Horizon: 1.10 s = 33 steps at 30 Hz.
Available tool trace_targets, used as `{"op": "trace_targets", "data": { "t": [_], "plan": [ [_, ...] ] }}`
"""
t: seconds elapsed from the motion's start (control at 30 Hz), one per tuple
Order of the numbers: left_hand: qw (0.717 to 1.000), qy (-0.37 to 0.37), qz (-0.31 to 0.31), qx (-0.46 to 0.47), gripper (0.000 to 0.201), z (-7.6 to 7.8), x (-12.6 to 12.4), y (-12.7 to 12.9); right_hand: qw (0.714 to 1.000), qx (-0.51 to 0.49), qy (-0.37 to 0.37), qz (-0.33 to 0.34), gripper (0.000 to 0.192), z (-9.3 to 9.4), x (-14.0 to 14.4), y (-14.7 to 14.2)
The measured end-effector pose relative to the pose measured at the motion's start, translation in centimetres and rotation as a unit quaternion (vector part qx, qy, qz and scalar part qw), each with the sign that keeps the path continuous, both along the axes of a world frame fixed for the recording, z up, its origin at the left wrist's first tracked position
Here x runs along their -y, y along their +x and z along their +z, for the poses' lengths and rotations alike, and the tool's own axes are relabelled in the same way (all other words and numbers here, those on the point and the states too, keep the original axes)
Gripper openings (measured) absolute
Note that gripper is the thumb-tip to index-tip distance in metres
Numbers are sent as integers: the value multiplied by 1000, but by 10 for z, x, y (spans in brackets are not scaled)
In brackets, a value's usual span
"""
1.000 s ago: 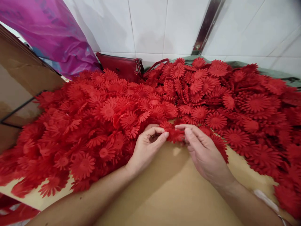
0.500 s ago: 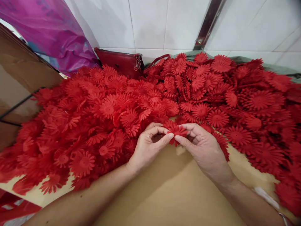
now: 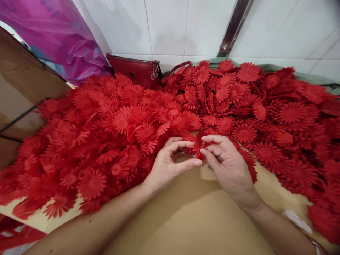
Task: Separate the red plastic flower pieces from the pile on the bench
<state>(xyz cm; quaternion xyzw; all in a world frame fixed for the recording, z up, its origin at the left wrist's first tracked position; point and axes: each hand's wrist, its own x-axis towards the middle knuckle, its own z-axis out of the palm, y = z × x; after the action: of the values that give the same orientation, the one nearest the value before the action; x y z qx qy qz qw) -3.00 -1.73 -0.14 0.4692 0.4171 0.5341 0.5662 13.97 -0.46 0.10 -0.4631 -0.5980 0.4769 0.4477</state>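
Observation:
A red artificial flower [image 3: 197, 150] with narrow petals is between my two hands, turned partly edge-on. My right hand [image 3: 230, 164] pinches it, with the thumb on its near side; the fingers behind it are partly hidden. My left hand [image 3: 168, 164] is at the flower's left, index finger against the petals. Its thumb is stretched out below, apart from the index finger. Just beyond both hands lies a large heap of similar red flowers [image 3: 120, 122], loose on the left and more stacked on the right.
Bare yellowish tabletop [image 3: 183, 216] lies under my forearms. A red purse [image 3: 132, 69] rests behind the heap against the white tiled wall [image 3: 170, 28]. Cardboard [image 3: 18, 88] and a purple plastic bag [image 3: 71, 42] stand at the left. A metal strip [image 3: 233, 30] runs up the wall.
My left thumb has come away from the flower's middle, and the left fingers have opened. The flower has turned from facing up to partly edge-on. My right index finger has lifted slightly.

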Motion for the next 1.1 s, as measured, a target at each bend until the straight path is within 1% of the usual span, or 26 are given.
{"op": "trace_targets", "data": {
  "t": [0.07, 0.1, 0.2, 0.23, 0.3, 0.37, 0.4, 0.5, 0.57, 0.67, 0.8, 0.87, 1.0, 1.1],
  "plan": [
    [1000, 12, 4, -26, 40, -1, 0, -1, 1000, -9, 15, -2, 18, -1, 1, 0],
    [998, 23, 11, -52, 36, -1, 0, -1, 1000, -8, 22, -3, 14, -1, 2, 0],
    [991, 55, 28, -121, 17, -1, -1, -2, 998, 37, 50, 0, 10, 0, 4, -1],
    [990, 61, 29, -126, 11, -1, -1, -2, 996, 58, 68, 0, 10, 0, 4, -1],
    [990, 65, 26, -118, 6, -1, -1, -3, 989, 88, 118, -7, 10, 1, 4, -1],
    [992, 62, 24, -110, 6, -1, -2, -4, 983, 88, 154, -40, 9, 2, 2, 1],
    [993, 58, 25, -104, 7, -2, -2, -4, 982, 80, 160, -66, 8, 2, 0, 2],
    [995, 40, 31, -81, 9, -2, -3, -4, 979, 49, 139, -142, 9, 1, -6, 8],
    [997, 30, 33, -65, 10, -1, -3, -4, 979, 20, 122, -164, 10, 1, -10, 10],
    [998, 30, 26, -55, 11, 0, -4, -5, 981, -13, 107, -158, 12, 1, -11, 10],
    [997, 35, 25, -63, 13, 2, -3, -6, 987, -3, 95, -133, 15, -1, -9, 8],
    [996, 36, 29, -71, 13, 2, -2, -6, 987, -3, 99, -130, 22, -4, -9, 9],
    [991, 62, 47, -110, 16, 2, 0, -5, 980, 16, 150, -132, 36, -7, -9, 13],
    [979, 119, 74, -148, 22, 3, 3, -5, 971, 59, 202, -114, 38, -1, -6, 13]
  ]
}}
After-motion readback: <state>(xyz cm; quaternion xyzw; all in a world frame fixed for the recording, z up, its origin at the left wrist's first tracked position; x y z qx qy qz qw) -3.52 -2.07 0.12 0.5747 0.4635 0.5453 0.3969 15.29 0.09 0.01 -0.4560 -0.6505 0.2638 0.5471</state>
